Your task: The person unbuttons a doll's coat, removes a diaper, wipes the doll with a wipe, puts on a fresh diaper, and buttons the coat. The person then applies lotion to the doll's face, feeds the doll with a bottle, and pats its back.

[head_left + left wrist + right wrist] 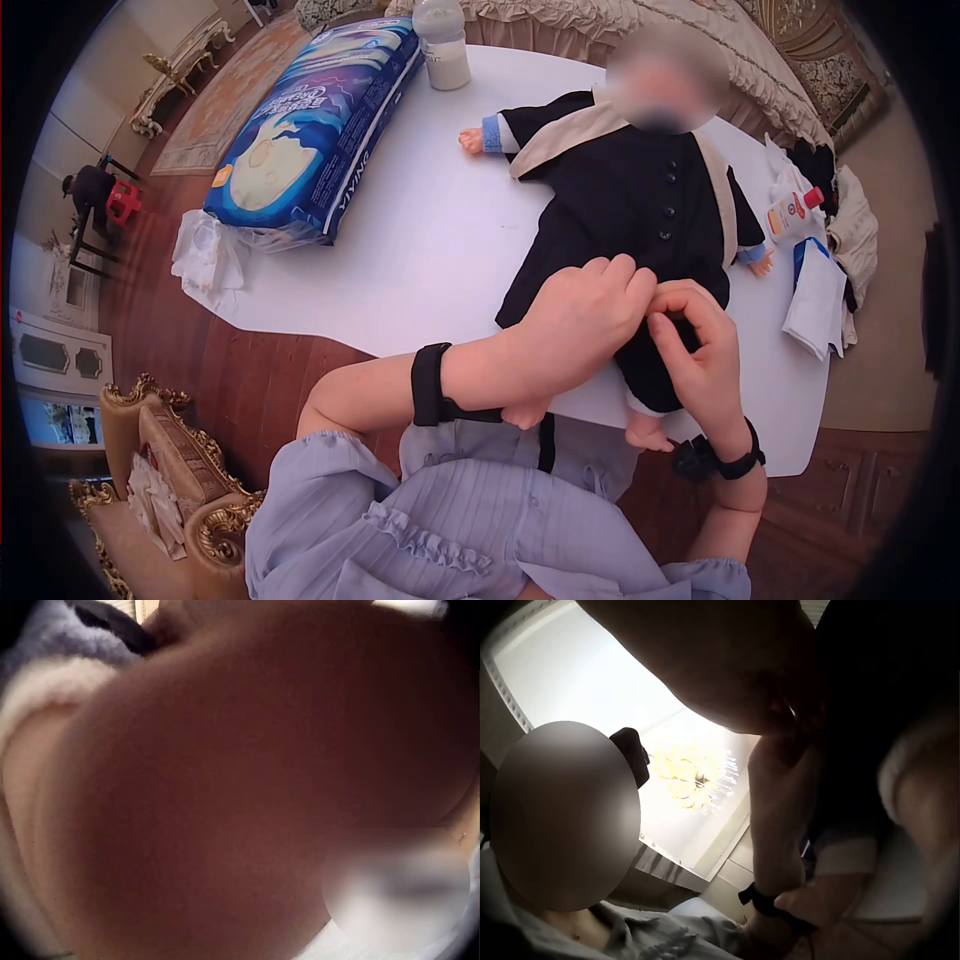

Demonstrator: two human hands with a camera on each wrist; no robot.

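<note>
Black fabric at the doll's coat (640,200) hem is being pinched by both the left hand (585,315) and right hand (700,345), fingers curled. Keeping the grip close to the opening, at six o'clock of the lowest button (662,236), is advisable so the cloth stays taut.

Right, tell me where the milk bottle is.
In the head view, the milk bottle stands at the white table's far edge, just right of the blue diaper pack.

The blue diaper pack (318,125) at the upper left of the head view carries white lettering along its side edge, too small and skewed to read. The small bottle (793,214) at the right edge bears a red round sign, its wording illegible.
</note>
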